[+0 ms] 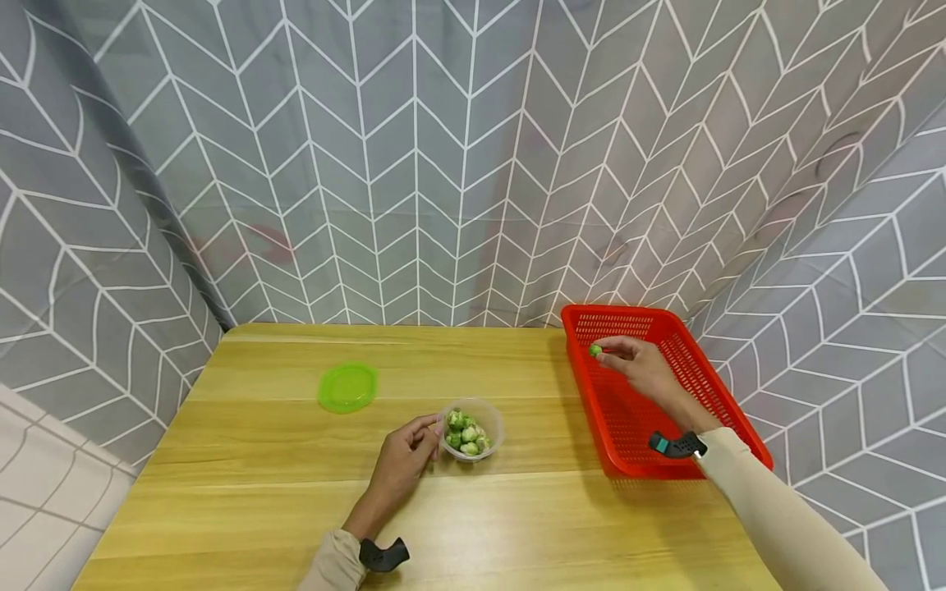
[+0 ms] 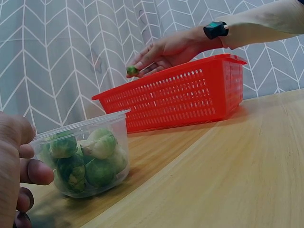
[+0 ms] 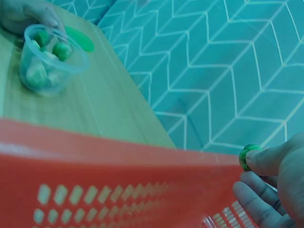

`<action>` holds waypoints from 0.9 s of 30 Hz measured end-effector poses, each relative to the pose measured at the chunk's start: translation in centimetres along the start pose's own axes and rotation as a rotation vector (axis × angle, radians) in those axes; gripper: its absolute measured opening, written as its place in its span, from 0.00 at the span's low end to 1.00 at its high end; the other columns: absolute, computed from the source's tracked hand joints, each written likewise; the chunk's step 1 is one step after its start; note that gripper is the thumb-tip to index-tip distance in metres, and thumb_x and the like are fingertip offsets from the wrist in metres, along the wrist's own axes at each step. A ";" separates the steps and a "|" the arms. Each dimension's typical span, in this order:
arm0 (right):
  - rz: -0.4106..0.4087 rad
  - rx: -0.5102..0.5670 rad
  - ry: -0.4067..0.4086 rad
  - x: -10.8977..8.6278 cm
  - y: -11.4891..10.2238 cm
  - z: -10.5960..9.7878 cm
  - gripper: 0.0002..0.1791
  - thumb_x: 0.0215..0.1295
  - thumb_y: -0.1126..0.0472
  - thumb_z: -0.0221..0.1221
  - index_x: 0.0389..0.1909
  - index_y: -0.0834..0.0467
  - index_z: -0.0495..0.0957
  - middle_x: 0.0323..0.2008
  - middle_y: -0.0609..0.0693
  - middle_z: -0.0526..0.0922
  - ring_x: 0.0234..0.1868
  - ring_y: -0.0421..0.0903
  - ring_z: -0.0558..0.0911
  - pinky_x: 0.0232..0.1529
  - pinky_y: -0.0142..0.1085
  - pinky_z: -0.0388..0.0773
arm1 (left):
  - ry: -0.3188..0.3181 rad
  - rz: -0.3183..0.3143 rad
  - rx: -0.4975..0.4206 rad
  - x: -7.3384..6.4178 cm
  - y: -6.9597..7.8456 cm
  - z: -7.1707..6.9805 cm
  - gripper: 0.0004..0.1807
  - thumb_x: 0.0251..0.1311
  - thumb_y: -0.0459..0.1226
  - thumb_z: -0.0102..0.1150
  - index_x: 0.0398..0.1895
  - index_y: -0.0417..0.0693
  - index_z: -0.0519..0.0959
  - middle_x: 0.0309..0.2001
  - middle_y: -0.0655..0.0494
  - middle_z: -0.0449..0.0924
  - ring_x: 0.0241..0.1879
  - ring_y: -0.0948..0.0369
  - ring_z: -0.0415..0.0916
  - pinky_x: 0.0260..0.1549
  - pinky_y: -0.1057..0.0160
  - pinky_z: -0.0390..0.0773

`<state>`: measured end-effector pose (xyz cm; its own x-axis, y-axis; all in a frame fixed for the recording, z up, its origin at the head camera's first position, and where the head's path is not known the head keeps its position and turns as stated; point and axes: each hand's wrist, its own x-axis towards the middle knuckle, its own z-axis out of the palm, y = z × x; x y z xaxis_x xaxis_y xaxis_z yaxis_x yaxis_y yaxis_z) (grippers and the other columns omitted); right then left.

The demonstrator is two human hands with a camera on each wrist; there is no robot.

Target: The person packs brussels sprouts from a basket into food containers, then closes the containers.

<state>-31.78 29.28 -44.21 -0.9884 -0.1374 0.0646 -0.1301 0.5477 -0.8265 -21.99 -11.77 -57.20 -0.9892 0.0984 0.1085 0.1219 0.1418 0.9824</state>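
A small green Brussels sprout (image 1: 595, 350) is pinched between the thumb and fingertips of my right hand (image 1: 641, 369), above the far left part of a red plastic basket (image 1: 587, 402). My left hand (image 1: 405, 456) holds a clear round plastic tub (image 1: 497, 428) at its left side, fingers at the rim. Several Brussels sprouts (image 1: 467, 433) lie in the tub, also showing through its wall in the left wrist view. In the right wrist view the pinched sprout (image 3: 247, 156) is near the basket's rim (image 3: 118, 152).
A flat green lid (image 1: 348, 387) lies on the wooden table (image 1: 259, 460), to the left of the tub and farther back. Grey patterned curtains (image 1: 443, 164) hang behind the table and at both sides. The basket takes up the table's right side.
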 end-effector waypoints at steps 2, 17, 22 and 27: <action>0.004 0.016 -0.010 -0.1 -0.5 0.5 0.16 0.69 0.60 0.64 0.54 0.63 0.82 0.49 0.62 0.86 0.46 0.48 0.86 0.46 0.30 0.81 | -0.001 0.000 0.001 0.0 0.0 -0.1 0.15 0.72 0.49 0.58 0.57 0.59 0.82 0.23 0.51 0.81 0.19 0.60 0.72 0.21 0.67 0.68; -0.036 -0.019 -0.099 -1.1 -4.0 4.8 0.14 0.68 0.64 0.65 0.53 0.59 0.84 0.45 0.57 0.87 0.42 0.47 0.83 0.40 0.32 0.79 | 0.001 0.016 0.045 0.1 -0.2 -0.2 0.15 0.73 0.47 0.57 0.58 0.59 0.82 0.22 0.54 0.81 0.19 0.61 0.71 0.23 0.66 0.68; -0.053 0.042 -0.162 -1.4 -4.8 6.5 0.14 0.67 0.66 0.65 0.52 0.60 0.84 0.47 0.59 0.86 0.43 0.48 0.85 0.42 0.31 0.80 | -0.005 0.022 0.040 0.2 -0.2 -0.3 0.16 0.73 0.46 0.57 0.59 0.57 0.81 0.22 0.54 0.81 0.19 0.60 0.72 0.22 0.66 0.68; -0.080 0.069 -0.220 -1.5 -5.4 8.0 0.13 0.67 0.67 0.65 0.52 0.61 0.84 0.48 0.60 0.86 0.45 0.48 0.85 0.46 0.34 0.81 | -0.005 0.030 0.038 0.2 -0.1 -0.3 0.16 0.73 0.47 0.58 0.59 0.57 0.82 0.22 0.54 0.81 0.19 0.60 0.72 0.23 0.66 0.68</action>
<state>-28.96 19.90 -44.37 -0.9332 -0.3590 0.0141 -0.1942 0.4712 -0.8604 -22.23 -12.09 -57.21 -0.9846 0.1085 0.1370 0.1547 0.1757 0.9722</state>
